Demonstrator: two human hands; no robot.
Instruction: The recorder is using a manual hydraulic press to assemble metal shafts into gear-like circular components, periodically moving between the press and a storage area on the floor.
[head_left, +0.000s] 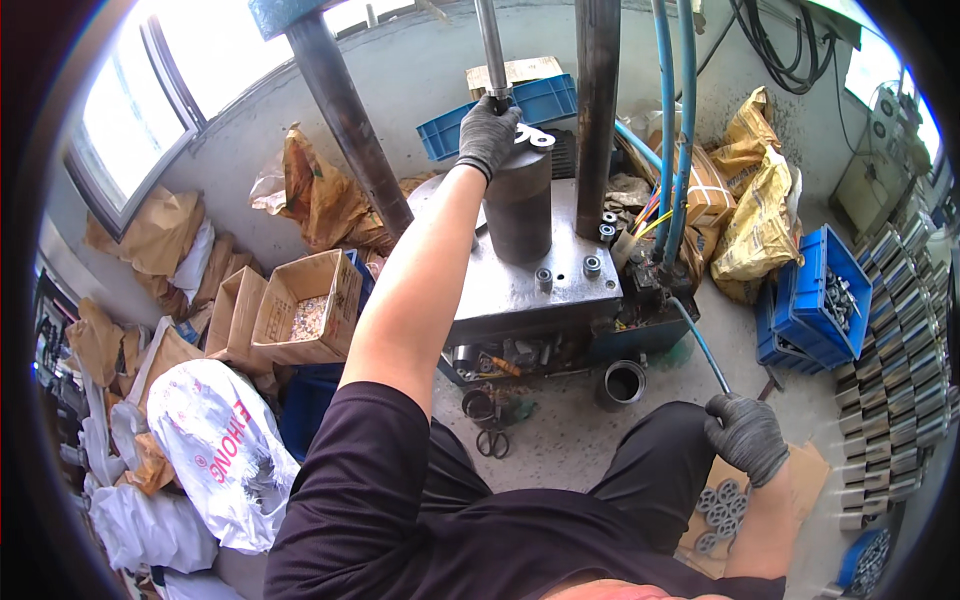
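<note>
My left hand [488,138], in a dark grey glove, reaches up to the lower end of a steel press rod [490,45]. Its fingers are closed around something there that the glove mostly hides. Just below it stands a thick dark metal cylinder [520,215], with pale ring-shaped parts [541,141] on its top, beside my fingers. The cylinder rests on the press's steel table [480,305], where small round metal parts [592,265] sit near the front corner. Down at the right, my gloved right hand [748,437] is wrapped round the end of a slim blue lever [703,345].
Dark press columns [592,110] and blue hoses [686,130] rise around the table. Blue crates [825,300] and stacked metal sleeves [890,370] stand to the right. Cardboard boxes [340,280] and sacks [220,450] crowd the left. Scissors [492,443] and a metal cup [622,384] are on the floor.
</note>
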